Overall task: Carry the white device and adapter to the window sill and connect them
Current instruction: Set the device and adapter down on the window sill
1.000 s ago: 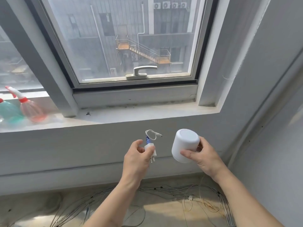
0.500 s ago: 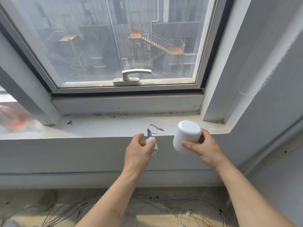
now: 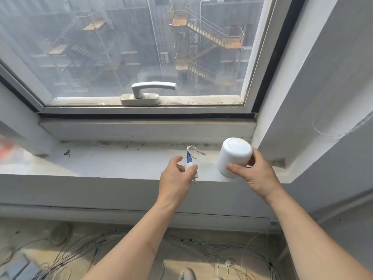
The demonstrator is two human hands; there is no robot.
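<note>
My right hand [image 3: 252, 174] grips the white device [image 3: 234, 156], a smooth cylinder tilted with its flat end toward the camera, held over the right end of the window sill [image 3: 121, 164]. My left hand [image 3: 175, 178] pinches the white adapter [image 3: 190, 170] at the sill's front edge, prongs pointing down. A blue plug and a short coiled white cable [image 3: 194, 151] stick up from the adapter, the loose end hanging free. Device and cable are apart.
The closed window has a white handle [image 3: 149, 91] above the sill. A wall reveal [image 3: 282, 118] bounds the sill on the right. A blurred red object [image 3: 8, 148] sits at far left. Loose wires [image 3: 101, 245] cover the floor below.
Both hands have risen and moved forward from in front of the wall to above the sill, carrying the device and adapter. The view has closed in on the window.
</note>
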